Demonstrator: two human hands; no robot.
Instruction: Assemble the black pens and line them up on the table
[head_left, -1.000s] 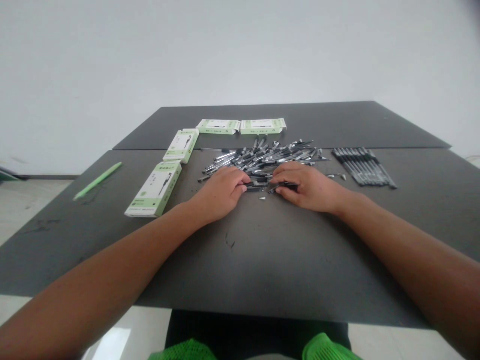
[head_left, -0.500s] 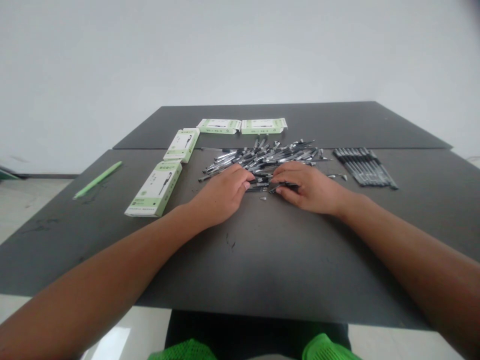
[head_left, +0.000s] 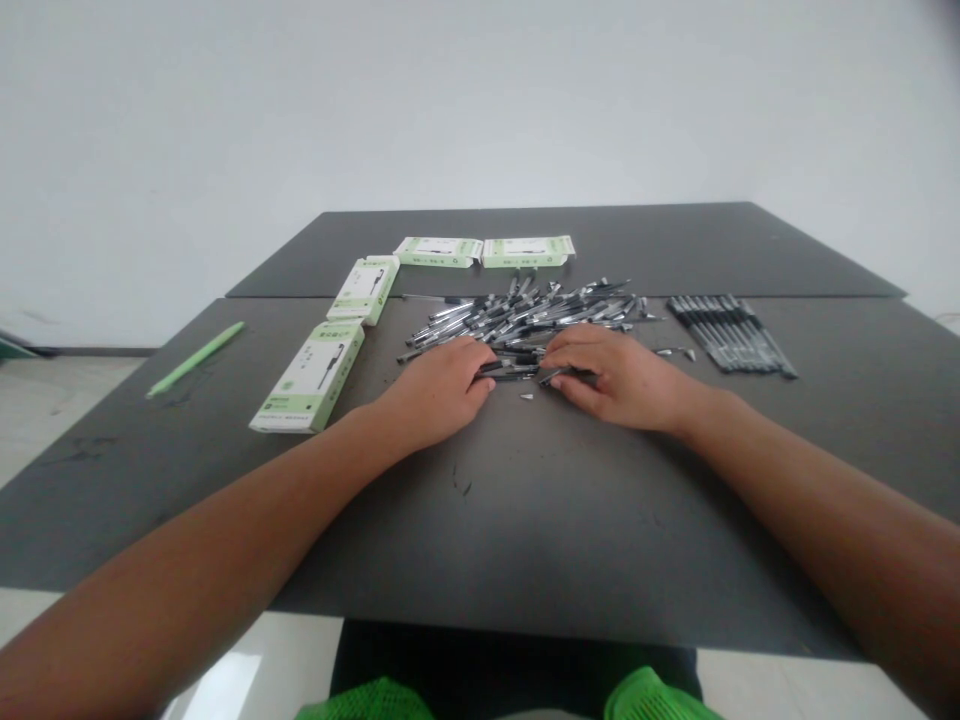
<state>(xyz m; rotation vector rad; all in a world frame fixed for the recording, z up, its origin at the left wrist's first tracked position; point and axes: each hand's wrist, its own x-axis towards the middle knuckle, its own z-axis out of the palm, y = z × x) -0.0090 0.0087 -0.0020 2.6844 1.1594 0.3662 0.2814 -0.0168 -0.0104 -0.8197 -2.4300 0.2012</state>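
Observation:
A heap of clear-barrelled black pens [head_left: 517, 318] lies in the middle of the table. At its near edge, my left hand [head_left: 441, 392] curls its thumb and fingers around a few pens [head_left: 511, 368], whose ends stick out to the right. Facing it, my right hand [head_left: 616, 378] is closed, with a dark pen end [head_left: 553, 376] between thumb and fingers; the rest of that pen is hidden by the hand. A small silvery pen tip [head_left: 526, 397] lies on the table just in front of the gap between my hands.
Right of the heap, several pens [head_left: 727, 335] lie side by side in a row. Green-and-white pen boxes [head_left: 309, 378] line the left and far sides [head_left: 527, 252]. A light green pen [head_left: 196, 358] rests at the far left. Loose small parts [head_left: 679, 353] lie near my right wrist.
My left hand has shifted slightly left and its thumb has lowered, showing more of the pens in it. My right hand has barely moved.

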